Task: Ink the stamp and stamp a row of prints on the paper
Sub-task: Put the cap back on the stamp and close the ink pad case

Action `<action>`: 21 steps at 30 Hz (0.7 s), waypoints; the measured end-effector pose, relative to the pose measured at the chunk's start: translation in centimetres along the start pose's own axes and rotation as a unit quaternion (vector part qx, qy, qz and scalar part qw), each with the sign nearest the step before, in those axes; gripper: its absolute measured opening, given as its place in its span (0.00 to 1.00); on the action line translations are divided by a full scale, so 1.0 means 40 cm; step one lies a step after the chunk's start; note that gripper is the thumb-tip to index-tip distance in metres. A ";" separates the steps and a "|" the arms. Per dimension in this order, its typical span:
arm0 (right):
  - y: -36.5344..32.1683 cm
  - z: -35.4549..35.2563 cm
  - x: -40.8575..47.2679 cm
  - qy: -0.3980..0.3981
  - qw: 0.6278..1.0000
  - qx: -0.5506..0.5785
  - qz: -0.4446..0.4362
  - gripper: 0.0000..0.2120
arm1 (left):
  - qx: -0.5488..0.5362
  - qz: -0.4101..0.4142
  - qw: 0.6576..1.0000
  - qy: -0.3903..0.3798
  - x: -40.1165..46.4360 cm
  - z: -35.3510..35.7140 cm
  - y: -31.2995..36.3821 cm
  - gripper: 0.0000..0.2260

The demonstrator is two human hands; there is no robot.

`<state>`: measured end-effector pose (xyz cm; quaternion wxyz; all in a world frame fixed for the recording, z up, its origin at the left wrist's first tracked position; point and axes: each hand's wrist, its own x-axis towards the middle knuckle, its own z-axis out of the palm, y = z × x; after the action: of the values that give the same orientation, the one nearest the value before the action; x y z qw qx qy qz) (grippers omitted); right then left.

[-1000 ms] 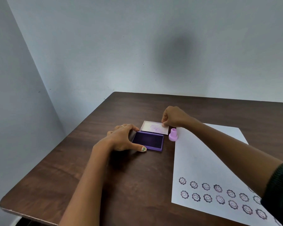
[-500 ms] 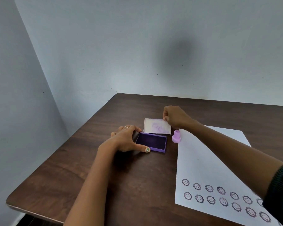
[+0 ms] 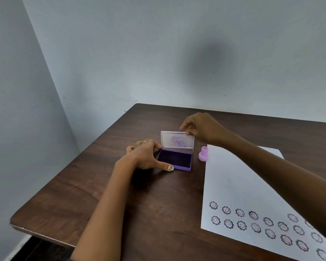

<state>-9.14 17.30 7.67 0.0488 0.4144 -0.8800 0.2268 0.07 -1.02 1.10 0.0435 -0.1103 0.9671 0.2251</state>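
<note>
Our right hand point(image 3: 201, 129) pinches the top edge of the ink pad's clear lid point(image 3: 177, 139), which stands upright. Our left hand point(image 3: 146, 156) grips the purple ink pad point(image 3: 175, 160) at its left side. The pink stamp point(image 3: 203, 154) stands just right of the ink pad, touching the paper point(image 3: 233, 185); printed faces lie along the paper's near edge.

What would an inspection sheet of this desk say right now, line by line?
Surface: dark wood table, bare at left.
Job's things: ink pad open, lid upright; pink stamp standing at the paper's corner; paper bearing rows of smiley prints.
Clutter: nothing seen.
Hands: left hand holds the pad's base; right hand pinches the lid's top edge.
Cables: nothing seen.
Surroundings: plain grey walls.
</note>
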 end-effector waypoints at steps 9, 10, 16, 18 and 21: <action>-0.061 0.019 -0.076 -0.020 0.998 -0.049 -0.041 0.10 | 0.028 0.002 0.999 0.016 -0.011 0.000 0.006 0.38; -0.067 0.023 -0.087 -0.019 0.997 -0.070 -0.040 0.10 | 0.031 0.001 0.999 0.016 -0.012 -0.001 0.007 0.39; -0.098 0.060 -0.155 -0.013 0.980 -0.185 -0.075 0.12 | 0.007 0.014 1.000 0.016 -0.018 -0.002 0.007 0.34; -0.103 0.071 -0.173 -0.009 0.975 -0.202 -0.088 0.12 | 0.003 0.014 1.000 0.016 -0.017 -0.002 0.008 0.33; -0.106 0.088 -0.185 -0.006 0.974 -0.209 -0.085 0.11 | 0.004 0.014 1.000 0.015 -0.017 -0.002 0.006 0.33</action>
<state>-0.77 18.65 4.03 0.1489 0.4698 -0.8696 0.0302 0.68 -0.70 1.37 0.0258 -0.0999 0.9700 0.2203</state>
